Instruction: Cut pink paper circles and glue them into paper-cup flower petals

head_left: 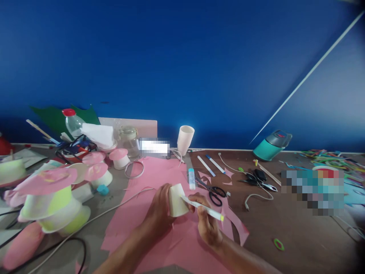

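My left hand (pixel 158 211) grips a small white paper cup (pixel 177 199), held on its side just above a large pink paper sheet (pixel 159 175). My right hand (pixel 207 220) holds a white marker (pixel 203 208) with a yellow end, and its tip touches the side of the cup. Both forearms reach in from the bottom edge. Black-handled scissors (pixel 212 190) and a glue stick (pixel 191 179) lie just beyond my right hand.
Several pink-topped cup figures (pixel 51 198) crowd the left. An upright white cup (pixel 185 140), a jar (pixel 129 140) and a plastic bottle (pixel 72 121) stand at the back by the blue wall. A teal flask (pixel 270 145), cables (pixel 251 198), pens and coloured strips lie to the right.
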### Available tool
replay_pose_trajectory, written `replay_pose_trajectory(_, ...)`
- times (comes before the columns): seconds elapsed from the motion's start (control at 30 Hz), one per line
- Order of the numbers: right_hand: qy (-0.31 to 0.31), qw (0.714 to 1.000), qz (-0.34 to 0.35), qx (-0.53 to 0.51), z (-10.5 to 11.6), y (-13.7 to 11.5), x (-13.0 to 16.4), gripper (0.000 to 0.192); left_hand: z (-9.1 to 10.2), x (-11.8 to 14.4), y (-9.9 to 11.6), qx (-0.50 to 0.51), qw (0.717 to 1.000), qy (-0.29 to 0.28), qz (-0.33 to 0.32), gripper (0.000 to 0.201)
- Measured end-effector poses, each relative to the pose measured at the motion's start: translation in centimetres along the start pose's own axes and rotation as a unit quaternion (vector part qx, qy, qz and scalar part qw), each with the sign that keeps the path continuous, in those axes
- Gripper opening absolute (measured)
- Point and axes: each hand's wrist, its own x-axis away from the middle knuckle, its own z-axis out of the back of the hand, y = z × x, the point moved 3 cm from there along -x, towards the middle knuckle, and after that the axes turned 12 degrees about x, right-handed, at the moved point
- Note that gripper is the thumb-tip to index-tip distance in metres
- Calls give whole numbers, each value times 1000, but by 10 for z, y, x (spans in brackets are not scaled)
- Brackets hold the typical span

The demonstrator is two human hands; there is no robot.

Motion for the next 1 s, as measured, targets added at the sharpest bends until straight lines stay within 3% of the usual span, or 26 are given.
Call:
replay_pose_trajectory(0.4, -9, 1000, 8, 2, 0, -1, -1, 37, 1, -1, 4, 0, 1000, -3, -5, 74)
replay_pose_trajectory(0.57, 16, 1000, 7, 4, 1, -2, -3, 37, 0, -2, 1, 3, 1000, -1, 1, 75)
replay_pose_trajectory(0.87, 68, 997, -41, 13, 0, 0, -12, 23, 8, -8, 6, 57, 993, 2, 101, 71)
replay_pose_trajectory(1.0, 44, 997, 16, 58, 2, -4, -11, 14, 14, -14, 11, 117, 983, 27, 142, 71)
